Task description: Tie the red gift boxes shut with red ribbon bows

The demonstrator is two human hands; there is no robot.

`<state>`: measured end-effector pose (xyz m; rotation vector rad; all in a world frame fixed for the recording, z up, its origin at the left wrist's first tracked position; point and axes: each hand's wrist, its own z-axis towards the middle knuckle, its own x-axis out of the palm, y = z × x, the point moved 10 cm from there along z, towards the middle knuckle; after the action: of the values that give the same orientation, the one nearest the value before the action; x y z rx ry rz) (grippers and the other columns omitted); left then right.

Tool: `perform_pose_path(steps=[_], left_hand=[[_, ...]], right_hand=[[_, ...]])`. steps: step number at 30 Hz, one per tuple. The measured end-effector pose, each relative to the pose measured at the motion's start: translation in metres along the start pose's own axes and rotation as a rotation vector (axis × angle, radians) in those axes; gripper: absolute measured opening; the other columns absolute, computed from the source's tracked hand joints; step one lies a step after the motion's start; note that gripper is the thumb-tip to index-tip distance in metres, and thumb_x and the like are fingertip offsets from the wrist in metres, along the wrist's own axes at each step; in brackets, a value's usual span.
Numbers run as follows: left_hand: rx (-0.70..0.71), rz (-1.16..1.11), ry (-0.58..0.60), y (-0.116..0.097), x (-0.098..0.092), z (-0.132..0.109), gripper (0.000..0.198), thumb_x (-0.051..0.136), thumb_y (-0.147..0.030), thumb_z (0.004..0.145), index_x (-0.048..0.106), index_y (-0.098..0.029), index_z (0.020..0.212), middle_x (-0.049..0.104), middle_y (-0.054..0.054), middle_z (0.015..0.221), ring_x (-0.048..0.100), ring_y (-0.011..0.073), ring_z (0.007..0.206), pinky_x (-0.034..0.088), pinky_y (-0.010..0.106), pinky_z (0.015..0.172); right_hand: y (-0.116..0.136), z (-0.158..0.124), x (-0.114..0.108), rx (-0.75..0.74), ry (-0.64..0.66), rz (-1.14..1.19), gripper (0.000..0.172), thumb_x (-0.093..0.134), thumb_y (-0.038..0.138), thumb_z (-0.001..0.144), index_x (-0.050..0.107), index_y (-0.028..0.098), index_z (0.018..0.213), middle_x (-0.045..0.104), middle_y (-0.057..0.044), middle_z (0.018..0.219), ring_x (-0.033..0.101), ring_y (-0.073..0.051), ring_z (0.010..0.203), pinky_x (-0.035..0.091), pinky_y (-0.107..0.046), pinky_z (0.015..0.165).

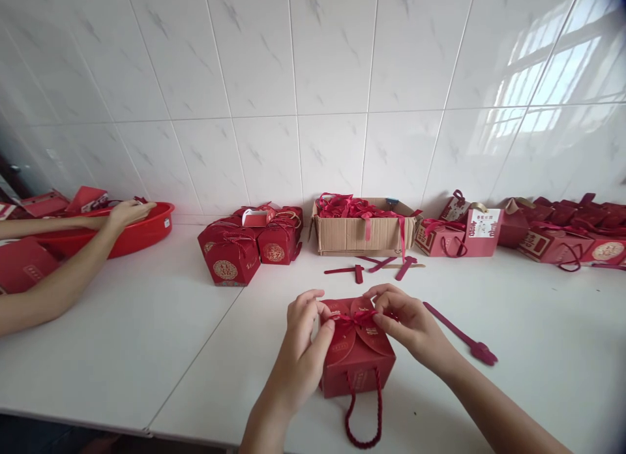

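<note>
A small red gift box with rounded top flaps and a red cord handle sits on the white table in front of me. A thin red ribbon bow lies across its top. My left hand pinches the left end of the bow, thumb against the box's side. My right hand pinches the right end of the ribbon. Both hands have their fingers closed on the ribbon.
A cardboard box of red ribbons stands at the wall. Finished red boxes stand left of it, more boxes to the right. Loose ribbon strips lie on the table. Another person's arm reaches toward a red basin at far left.
</note>
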<state>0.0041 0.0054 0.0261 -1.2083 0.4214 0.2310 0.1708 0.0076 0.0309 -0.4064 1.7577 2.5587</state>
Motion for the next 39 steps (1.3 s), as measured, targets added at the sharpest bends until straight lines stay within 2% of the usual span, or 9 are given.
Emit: perform_pose_path(steps=[3, 10, 14, 19, 23, 28, 31, 35, 39], left_hand=[[-0.028, -0.079, 0.028, 0.002, 0.006, 0.001, 0.014, 0.046, -0.036, 0.089, 0.053, -0.024, 0.086, 0.039, 0.006, 0.137, 0.026, 0.0236, 0.134, 0.026, 0.041, 0.108], [-0.094, -0.285, 0.038, 0.007, 0.011, 0.005, 0.029, 0.047, -0.044, 0.087, 0.053, -0.020, 0.071, 0.047, 0.007, 0.131, 0.043, 0.0258, 0.123, 0.033, 0.039, 0.101], [-0.078, -0.191, 0.006, 0.004, 0.005, 0.003, 0.028, 0.053, -0.044, 0.084, 0.051, -0.020, 0.069, 0.055, 0.008, 0.117, 0.049, 0.0243, 0.114, 0.037, 0.035, 0.092], [-0.060, -0.131, -0.035, 0.002, 0.001, 0.003, 0.030, 0.057, -0.043, 0.081, 0.047, -0.020, 0.065, 0.056, 0.005, 0.105, 0.054, 0.0188, 0.092, 0.040, 0.031, 0.082], [-0.044, -0.131, -0.075, 0.003, -0.005, 0.005, 0.034, 0.057, -0.042, 0.080, 0.041, -0.020, 0.060, 0.054, 0.004, 0.095, 0.054, 0.0176, 0.085, 0.041, 0.029, 0.074], [-0.076, -0.155, -0.106, 0.007, -0.013, 0.005, 0.039, 0.062, -0.041, 0.076, 0.039, -0.019, 0.053, 0.053, 0.005, 0.092, 0.054, 0.0218, 0.092, 0.041, 0.031, 0.077], [-0.126, -0.266, -0.071, 0.011, -0.011, 0.004, 0.040, 0.064, -0.039, 0.073, 0.038, -0.019, 0.050, 0.055, 0.007, 0.096, 0.054, 0.0240, 0.099, 0.041, 0.032, 0.080], [-0.176, -0.469, 0.038, 0.015, 0.002, 0.002, 0.040, 0.062, -0.039, 0.076, 0.039, -0.018, 0.051, 0.059, 0.009, 0.115, 0.057, 0.0241, 0.102, 0.042, 0.034, 0.083], [-0.174, -0.461, 0.066, 0.017, 0.003, 0.003, 0.041, 0.064, -0.041, 0.076, 0.042, -0.018, 0.051, 0.063, 0.009, 0.110, 0.060, 0.0228, 0.097, 0.044, 0.033, 0.083]], right_hand=[[0.001, -0.001, 0.000, -0.008, -0.006, -0.059, 0.019, 0.057, 0.036, 0.086, 0.064, 0.021, 0.078, 0.053, -0.008, 0.115, 0.052, -0.023, 0.107, 0.044, -0.034, 0.085], [0.003, -0.003, 0.004, 0.032, 0.045, -0.019, 0.019, 0.062, 0.039, 0.084, 0.068, 0.023, 0.077, 0.048, -0.007, 0.129, 0.044, -0.027, 0.122, 0.039, -0.040, 0.099], [0.008, -0.007, 0.013, 0.020, 0.155, 0.041, 0.017, 0.063, 0.036, 0.083, 0.064, 0.022, 0.074, 0.046, -0.006, 0.133, 0.035, -0.027, 0.130, 0.035, -0.041, 0.103], [0.010, -0.010, 0.015, -0.017, 0.169, -0.017, 0.025, 0.055, 0.037, 0.088, 0.058, 0.020, 0.070, 0.041, -0.005, 0.137, 0.038, -0.027, 0.129, 0.024, -0.049, 0.109], [0.015, -0.010, 0.014, -0.061, 0.150, -0.182, 0.029, 0.053, 0.037, 0.089, 0.059, 0.020, 0.067, 0.042, -0.005, 0.136, 0.036, -0.029, 0.129, 0.022, -0.052, 0.109], [0.022, -0.012, 0.017, -0.110, 0.172, -0.311, 0.031, 0.051, 0.038, 0.090, 0.061, 0.021, 0.066, 0.041, -0.005, 0.137, 0.031, -0.030, 0.132, 0.021, -0.054, 0.109], [0.022, -0.012, 0.019, -0.107, 0.188, -0.322, 0.031, 0.050, 0.038, 0.090, 0.061, 0.021, 0.066, 0.041, -0.005, 0.137, 0.031, -0.030, 0.131, 0.022, -0.054, 0.109], [0.018, -0.011, 0.019, -0.076, 0.175, -0.307, 0.032, 0.048, 0.040, 0.091, 0.058, 0.021, 0.068, 0.044, -0.007, 0.133, 0.035, -0.029, 0.129, 0.027, -0.053, 0.107], [0.019, -0.010, 0.016, -0.106, 0.142, -0.371, 0.033, 0.047, 0.040, 0.091, 0.058, 0.021, 0.067, 0.044, -0.007, 0.133, 0.033, -0.030, 0.129, 0.026, -0.055, 0.106]])
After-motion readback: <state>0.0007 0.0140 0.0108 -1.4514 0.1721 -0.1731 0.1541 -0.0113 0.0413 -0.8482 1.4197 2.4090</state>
